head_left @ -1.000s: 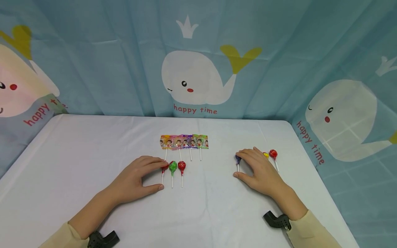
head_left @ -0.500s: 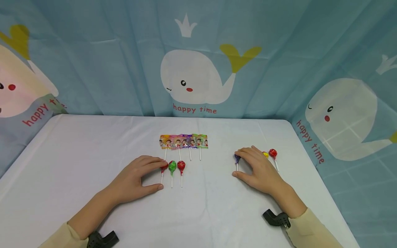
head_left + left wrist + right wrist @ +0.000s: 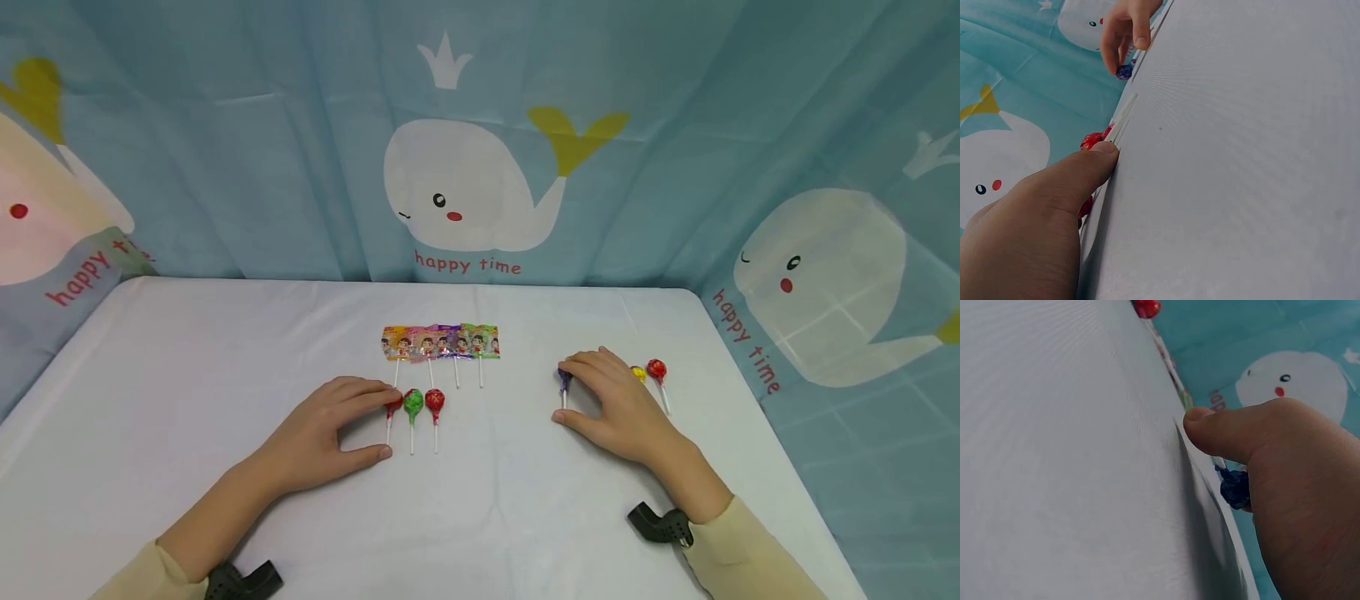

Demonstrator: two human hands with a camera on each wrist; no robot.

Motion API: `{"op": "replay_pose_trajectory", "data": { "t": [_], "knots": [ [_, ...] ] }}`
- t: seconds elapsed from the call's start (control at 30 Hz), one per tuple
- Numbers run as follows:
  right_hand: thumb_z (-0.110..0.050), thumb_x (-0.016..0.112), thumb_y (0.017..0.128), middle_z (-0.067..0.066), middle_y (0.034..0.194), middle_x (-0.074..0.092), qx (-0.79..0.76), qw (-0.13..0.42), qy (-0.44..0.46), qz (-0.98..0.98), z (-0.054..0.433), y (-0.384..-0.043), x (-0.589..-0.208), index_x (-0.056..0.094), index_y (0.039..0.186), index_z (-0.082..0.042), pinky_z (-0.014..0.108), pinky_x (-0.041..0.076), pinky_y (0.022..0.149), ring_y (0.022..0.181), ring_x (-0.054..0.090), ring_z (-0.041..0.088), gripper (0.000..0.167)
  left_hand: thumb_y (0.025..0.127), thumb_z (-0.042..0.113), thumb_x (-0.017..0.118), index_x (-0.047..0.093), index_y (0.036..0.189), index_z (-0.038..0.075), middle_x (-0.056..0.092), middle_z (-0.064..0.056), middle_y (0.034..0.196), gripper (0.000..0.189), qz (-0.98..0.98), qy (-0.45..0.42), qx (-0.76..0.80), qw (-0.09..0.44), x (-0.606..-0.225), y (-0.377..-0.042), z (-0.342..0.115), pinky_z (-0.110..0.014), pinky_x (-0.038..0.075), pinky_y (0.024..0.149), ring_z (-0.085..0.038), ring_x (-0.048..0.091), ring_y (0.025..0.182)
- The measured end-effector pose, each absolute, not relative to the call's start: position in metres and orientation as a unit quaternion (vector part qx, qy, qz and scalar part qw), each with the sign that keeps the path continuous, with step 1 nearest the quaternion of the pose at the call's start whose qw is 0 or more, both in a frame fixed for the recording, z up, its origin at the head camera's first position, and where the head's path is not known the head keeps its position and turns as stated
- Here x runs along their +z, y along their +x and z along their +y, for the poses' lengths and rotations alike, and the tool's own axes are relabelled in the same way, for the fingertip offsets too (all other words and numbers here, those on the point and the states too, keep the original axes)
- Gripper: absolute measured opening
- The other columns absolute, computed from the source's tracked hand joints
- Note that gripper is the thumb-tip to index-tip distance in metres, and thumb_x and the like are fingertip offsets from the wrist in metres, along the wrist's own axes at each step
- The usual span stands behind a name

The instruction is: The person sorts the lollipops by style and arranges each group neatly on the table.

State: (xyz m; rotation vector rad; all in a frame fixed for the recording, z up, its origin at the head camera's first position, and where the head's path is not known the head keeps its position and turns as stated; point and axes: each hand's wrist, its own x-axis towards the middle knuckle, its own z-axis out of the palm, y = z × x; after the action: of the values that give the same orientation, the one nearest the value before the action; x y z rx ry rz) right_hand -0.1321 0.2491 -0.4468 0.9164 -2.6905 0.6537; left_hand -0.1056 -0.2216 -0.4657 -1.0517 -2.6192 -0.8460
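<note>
My left hand (image 3: 330,433) rests on the white table with its fingers curved round a red lollipop (image 3: 393,407). A fingertip lies on that lollipop's candy head and the thumb is at the lower end of its stick. Beside it, in line, lie a green lollipop (image 3: 413,402) and another red lollipop (image 3: 435,400). To the right, my right hand (image 3: 618,407) holds a dark blue lollipop (image 3: 565,378) lengthwise, fingertips at the head and thumb by the stick's end. The right wrist view shows the blue head (image 3: 1235,487) below the right thumb.
Behind the left trio lies a row of several flat-wrapped lollipops (image 3: 440,342), sticks toward me. Past my right hand are a yellow lollipop (image 3: 638,372), mostly hidden, and a red lollipop (image 3: 657,370). A blue whale-print curtain (image 3: 300,183) borders the table (image 3: 225,333).
My right hand has shifted slightly left with the blue lollipop, away from the yellow and red ones. The left hand and its lollipop keep their place; the head view has drifted a little.
</note>
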Motion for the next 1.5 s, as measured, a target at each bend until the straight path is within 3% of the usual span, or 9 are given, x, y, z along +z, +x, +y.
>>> {"op": "replay_pose_trajectory", "data": {
  "t": [0.27, 1.5],
  "knots": [
    [-0.044, 0.090, 0.090, 0.005, 0.144, 0.067, 0.224, 0.110, 0.319, -0.914, 0.240, -0.136, -0.443, 0.069, 0.143, -0.006, 0.055, 0.027, 0.131, 0.140, 0.058, 0.029, 0.069, 0.082, 0.042, 0.097, 0.068, 0.149, 0.030, 0.062, 0.012, 0.150, 0.074, -0.885, -0.350, -0.291, 0.095, -0.467, -0.106, -0.223, -0.033, 0.038, 0.119, -0.017, 0.055, 0.139],
    [-0.047, 0.088, 0.091, 0.004, 0.143, 0.066, 0.233, 0.110, 0.353, -0.899, 0.209, -0.140, -0.438, 0.069, 0.143, -0.006, 0.055, 0.025, 0.132, 0.139, 0.057, 0.027, 0.069, 0.083, 0.041, 0.097, 0.069, 0.149, 0.029, 0.063, 0.011, 0.150, 0.072, -0.883, -0.353, -0.296, 0.092, -0.466, -0.106, -0.223, -0.039, 0.041, 0.117, -0.018, 0.056, 0.138]
  ]
}}
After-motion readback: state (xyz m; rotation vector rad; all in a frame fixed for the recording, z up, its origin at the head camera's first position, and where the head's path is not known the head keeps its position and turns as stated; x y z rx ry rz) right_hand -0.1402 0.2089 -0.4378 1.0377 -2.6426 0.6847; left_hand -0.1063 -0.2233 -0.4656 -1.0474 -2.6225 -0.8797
